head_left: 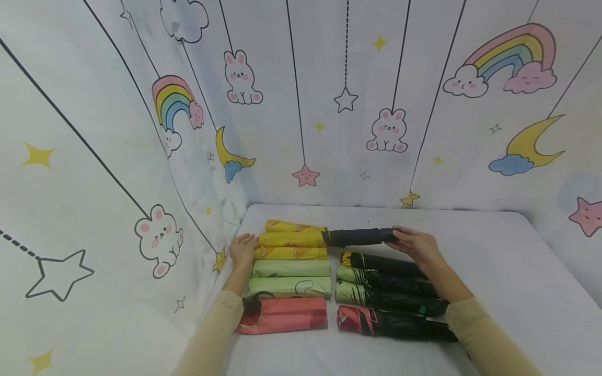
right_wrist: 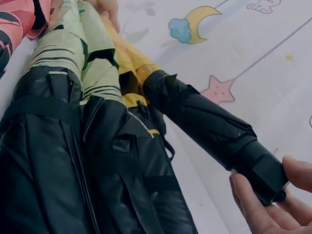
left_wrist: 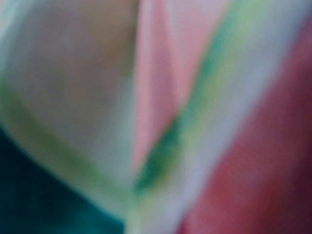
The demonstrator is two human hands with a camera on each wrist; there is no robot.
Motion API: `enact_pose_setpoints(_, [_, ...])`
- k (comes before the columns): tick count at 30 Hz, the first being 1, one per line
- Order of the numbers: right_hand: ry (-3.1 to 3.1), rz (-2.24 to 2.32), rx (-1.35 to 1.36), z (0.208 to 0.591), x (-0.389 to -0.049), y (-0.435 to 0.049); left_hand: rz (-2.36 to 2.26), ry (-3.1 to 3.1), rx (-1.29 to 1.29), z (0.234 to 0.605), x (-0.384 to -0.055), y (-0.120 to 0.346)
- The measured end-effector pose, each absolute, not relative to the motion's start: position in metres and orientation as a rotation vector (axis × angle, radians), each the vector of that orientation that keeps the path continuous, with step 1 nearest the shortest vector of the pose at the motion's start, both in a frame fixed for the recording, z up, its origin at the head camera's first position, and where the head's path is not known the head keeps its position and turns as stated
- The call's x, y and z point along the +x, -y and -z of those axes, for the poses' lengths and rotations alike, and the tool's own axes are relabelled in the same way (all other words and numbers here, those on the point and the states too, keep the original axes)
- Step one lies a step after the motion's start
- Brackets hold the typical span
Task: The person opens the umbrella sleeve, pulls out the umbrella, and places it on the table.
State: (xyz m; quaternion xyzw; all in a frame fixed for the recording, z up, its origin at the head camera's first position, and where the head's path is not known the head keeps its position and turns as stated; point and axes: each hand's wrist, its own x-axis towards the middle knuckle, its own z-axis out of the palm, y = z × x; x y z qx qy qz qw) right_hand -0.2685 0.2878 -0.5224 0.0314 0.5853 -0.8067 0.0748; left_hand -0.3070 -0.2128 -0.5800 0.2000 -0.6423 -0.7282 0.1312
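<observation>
A long roll, seemingly a folded umbrella (head_left: 359, 237), has a yellow orange-slice print on its left part and black on its right. My right hand (head_left: 416, 246) pinches its black handle end (right_wrist: 263, 175) between thumb and fingers. At the yellow end, my left hand (head_left: 243, 249) grips the roll, fingertips over its edge. More yellow rolls (head_left: 291, 253) lie beside and behind it. Nearer are green rolls (head_left: 290, 269) and a red watermelon-print roll (head_left: 291, 315). The left wrist view is a blurred close-up of watermelon-print fabric (left_wrist: 243, 175).
Several black folded umbrellas with coloured ends lie in a right-hand column, including a yellow-ended one (head_left: 383, 262), green-ended ones (head_left: 385, 282) and a red-ended one (head_left: 395, 324). They rest on a white table (head_left: 512, 271), bounded by a printed white curtain (head_left: 329, 141) behind and at the left.
</observation>
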Motion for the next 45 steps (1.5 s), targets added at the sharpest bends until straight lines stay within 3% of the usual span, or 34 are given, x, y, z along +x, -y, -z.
enact_pose_setpoints(45, [-1.611,2.504,0.187,0.527,-0.239,-0.341,2.114,1.938,0.541,0.578,-0.309,0.214])
